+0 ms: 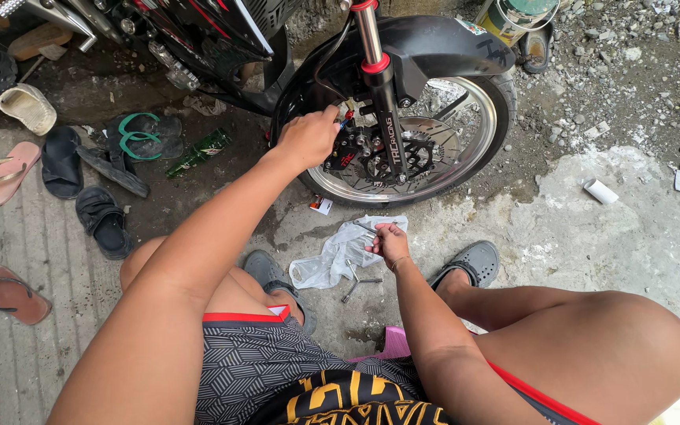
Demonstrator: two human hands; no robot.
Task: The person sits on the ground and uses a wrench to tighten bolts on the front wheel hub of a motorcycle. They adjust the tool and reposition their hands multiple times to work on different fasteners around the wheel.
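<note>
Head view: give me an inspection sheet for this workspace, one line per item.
Surface: stained, cracked concrete floor, gravel at the far right.
Job's things: black motorcycle front wheel with silver rim and brake disc; red-and-black brake caliper beside the fork leg.
Clutter: crumpled clear plastic bag, small metal wrenches next to it, green glass bottle, scattered sandals and slippers, small white box.
Grippers: left hand at the caliper, closed on a small tool; right hand over the bag, pinching a small part I cannot identify.
Cables: black brake hose running down to the caliper.
Surroundings: paint can behind the wheel.
</note>
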